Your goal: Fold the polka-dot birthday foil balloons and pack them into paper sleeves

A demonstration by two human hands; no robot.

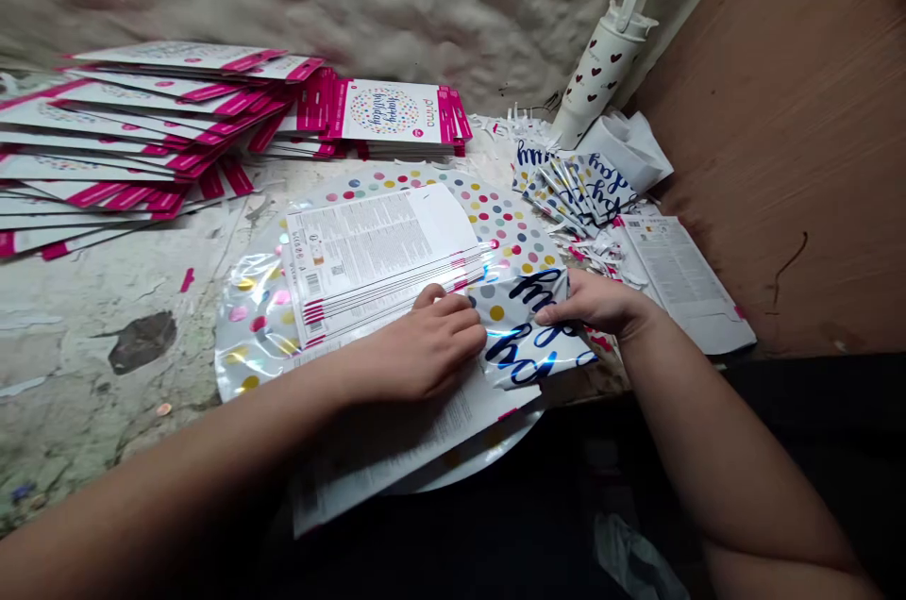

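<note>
A folded foil balloon [520,326], white with coloured dots and blue lettering, is gripped at its right end between the thumb and fingers of my right hand [598,303]. Its left end meets a white cardboard packet [439,435] printed with small grey text. My left hand [421,341] lies over that packet with fingers curled at its edge by the balloon; the fingertips are partly hidden. Just beyond, several similar packets [382,241] are stacked, overlapping, print side up. Beneath them spreads a flat round foil balloon [247,317] with coloured dots.
Pink-and-white packets [162,109] are heaped at the left, beside a neater stack [396,114]. More folded balloons [577,185] lie at the right near paper scraps and a single packet [686,279]. A white tumbler with hearts [601,62] stands behind, near a brown panel [793,109].
</note>
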